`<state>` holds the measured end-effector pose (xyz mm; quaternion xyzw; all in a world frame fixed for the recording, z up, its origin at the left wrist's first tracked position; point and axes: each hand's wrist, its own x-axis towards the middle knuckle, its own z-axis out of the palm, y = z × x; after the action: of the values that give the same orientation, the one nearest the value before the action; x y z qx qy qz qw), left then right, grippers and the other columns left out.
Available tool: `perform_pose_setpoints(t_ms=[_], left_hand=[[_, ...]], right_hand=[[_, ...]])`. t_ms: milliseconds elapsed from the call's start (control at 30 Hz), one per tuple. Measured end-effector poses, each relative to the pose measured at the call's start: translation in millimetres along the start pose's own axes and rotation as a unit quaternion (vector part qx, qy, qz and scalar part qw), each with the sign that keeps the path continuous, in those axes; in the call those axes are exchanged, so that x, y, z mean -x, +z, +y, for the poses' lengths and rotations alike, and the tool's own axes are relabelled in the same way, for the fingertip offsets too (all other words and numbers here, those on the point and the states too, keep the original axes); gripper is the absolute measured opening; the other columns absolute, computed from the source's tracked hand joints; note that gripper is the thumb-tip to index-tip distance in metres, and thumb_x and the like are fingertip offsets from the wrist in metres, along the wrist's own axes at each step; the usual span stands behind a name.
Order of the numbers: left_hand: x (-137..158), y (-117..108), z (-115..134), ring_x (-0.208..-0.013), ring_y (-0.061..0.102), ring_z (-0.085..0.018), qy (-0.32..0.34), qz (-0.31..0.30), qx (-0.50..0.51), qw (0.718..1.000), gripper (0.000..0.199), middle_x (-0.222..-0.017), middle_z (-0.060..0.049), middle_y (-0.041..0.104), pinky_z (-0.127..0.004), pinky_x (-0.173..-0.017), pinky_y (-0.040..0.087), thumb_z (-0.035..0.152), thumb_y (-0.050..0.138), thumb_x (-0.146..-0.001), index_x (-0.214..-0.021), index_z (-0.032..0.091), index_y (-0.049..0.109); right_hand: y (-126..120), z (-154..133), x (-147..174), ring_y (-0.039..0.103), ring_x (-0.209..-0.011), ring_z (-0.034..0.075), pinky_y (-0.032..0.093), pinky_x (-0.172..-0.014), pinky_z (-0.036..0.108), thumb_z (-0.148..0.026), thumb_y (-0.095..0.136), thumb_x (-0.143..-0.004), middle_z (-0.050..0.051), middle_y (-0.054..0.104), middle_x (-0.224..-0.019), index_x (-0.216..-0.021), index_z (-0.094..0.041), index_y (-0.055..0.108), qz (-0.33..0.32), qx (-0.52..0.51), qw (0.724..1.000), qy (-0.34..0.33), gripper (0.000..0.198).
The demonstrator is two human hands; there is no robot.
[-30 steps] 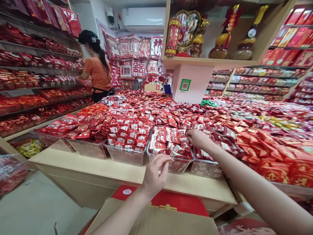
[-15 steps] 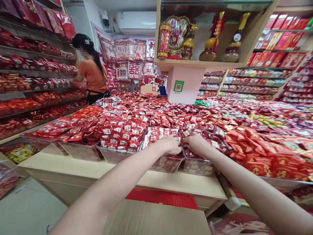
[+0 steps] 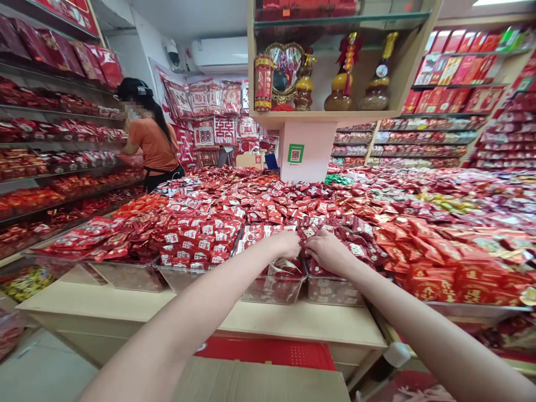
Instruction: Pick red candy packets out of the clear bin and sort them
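My left hand point(image 3: 288, 244) is over the front of a clear plastic bin point(image 3: 274, 290) of red-and-white packets point(image 3: 252, 237). Its fingers are curled closed, and whatever they hold is hidden. Close beside it, my right hand point(image 3: 325, 251) reaches into the neighbouring clear bin point(image 3: 335, 291), among dark red printed packets point(image 3: 359, 250). The bent fingers of this hand press together at the bin's left side; their tips are out of sight among the packets. Only a narrow gap separates the two hands.
Bins of red packets point(image 3: 196, 240) stand to the left, orange-red packets point(image 3: 435, 273) to the right. They rest on a pale wooden counter point(image 3: 234, 315). A display cabinet point(image 3: 293, 116) on a white pillar point(image 3: 312, 139) rises behind. A person in an orange top point(image 3: 157, 145) stands at the left shelves.
The view has tilted up and shifted slightly right, so the scene sits lower and further left. My left fingers look more curled. Both hands stay over the same bins.
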<state>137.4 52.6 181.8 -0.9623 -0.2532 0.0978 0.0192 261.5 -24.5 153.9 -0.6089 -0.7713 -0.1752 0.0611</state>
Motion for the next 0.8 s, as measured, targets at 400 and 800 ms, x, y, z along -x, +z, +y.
perform_pose_setpoints(t_ms=[400, 800], left_hand=[[-37.5, 8.5, -32.1, -0.115, 0.039, -0.025, -0.007, 0.031, -0.003, 0.999, 0.043, -0.13, -0.017, 0.036, -0.033, -0.096, 0.03, 0.016, 0.047, -0.074, -0.116, 0.009, 0.042], [-51.5, 14.5, -40.9, -0.102, 0.051, -0.025, -0.053, 0.034, 0.023, 0.998, 0.044, -0.112, -0.015, 0.054, -0.031, -0.082, 0.041, 0.028, 0.044, -0.078, -0.119, 0.012, 0.041]], right_hand=[[10.6, -11.1, -26.9, 0.042, -0.094, 0.027, 0.031, -0.075, 0.037, -0.016, 0.04, -0.081, 0.013, 0.06, -0.091, -0.081, -0.014, 0.064, 0.023, 0.028, 0.998, 0.046, 0.025], [21.7, -11.7, -34.5, 0.02, -0.123, 0.032, 0.012, -0.095, 0.057, -0.014, 0.037, -0.079, 0.009, 0.037, -0.133, -0.093, -0.017, 0.064, -0.009, 0.006, 0.99, 0.138, 0.031]])
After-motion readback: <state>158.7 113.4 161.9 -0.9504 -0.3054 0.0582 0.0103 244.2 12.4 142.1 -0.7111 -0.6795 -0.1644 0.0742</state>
